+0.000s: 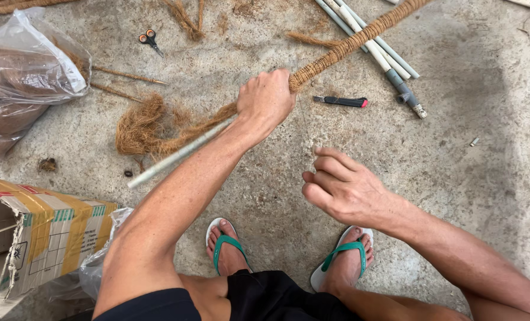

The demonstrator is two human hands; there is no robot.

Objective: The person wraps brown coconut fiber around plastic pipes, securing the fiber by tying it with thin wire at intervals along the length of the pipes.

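- The pole (336,50) is a pale pipe wrapped in coconut fibre and bound with thin thread; it runs slantwise from the upper right down to the lower left, held above the concrete floor (467,119). The wrapped part ends at the left hand; below that, bare pipe (176,156) shows, with a loose tuft of fibre (143,128) hanging beside it.
- The left hand (266,101) is closed in a fist round the pole, right at the edge of the wrapping. Judged from this, a firm grip just there keeps the last turns from slackening.
- The right hand (343,187) is lower and nearer the body, fingers curled together, seemingly pinching a thin thread (305,128) that runs up to the pole; the line is faint, so whether it is truly clamped I cannot tell for sure.
- To do the step well, the thread should stay taut, each turn lying close beside the one before, and the fibre spread evenly before it is bound.
- Near the pole on the floor lie a red-and-black cutter (341,101), small scissors (150,40), spare pipes (372,44), a plastic bag (21,65) of fibre, and a taped cardboard box (51,229).
- Both feet wear green sandals (343,252), close below the hands.
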